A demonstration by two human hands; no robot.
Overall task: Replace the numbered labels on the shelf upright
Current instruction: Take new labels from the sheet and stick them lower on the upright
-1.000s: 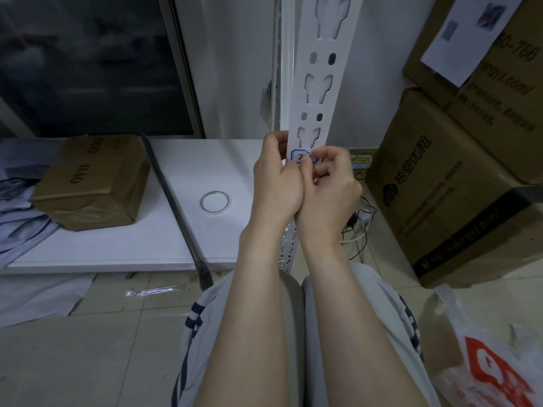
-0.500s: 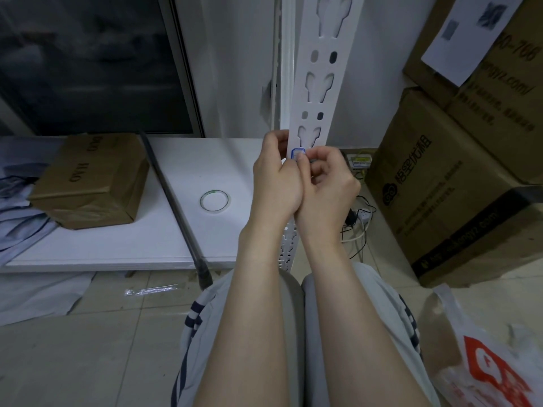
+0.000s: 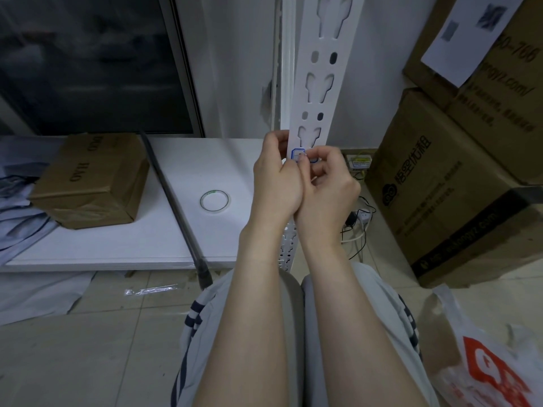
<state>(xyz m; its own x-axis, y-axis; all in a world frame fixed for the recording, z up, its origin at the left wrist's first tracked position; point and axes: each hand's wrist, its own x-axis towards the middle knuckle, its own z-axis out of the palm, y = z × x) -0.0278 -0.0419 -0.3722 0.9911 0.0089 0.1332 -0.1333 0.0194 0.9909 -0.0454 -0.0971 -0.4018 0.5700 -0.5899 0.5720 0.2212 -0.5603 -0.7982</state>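
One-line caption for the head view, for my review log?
Seated person's left hand grips the white shelf upright while the right hand pinches its blue-bordered label.

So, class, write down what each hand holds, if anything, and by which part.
The left hand grips the shelf upright by its left edge. The right hand picks at the blue-bordered label, apparently pinching its lower edge.

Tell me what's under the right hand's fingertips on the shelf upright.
A blue-edged label sits on the upright, just below a cutout. The right hand covers most of it, so its number cannot be read.
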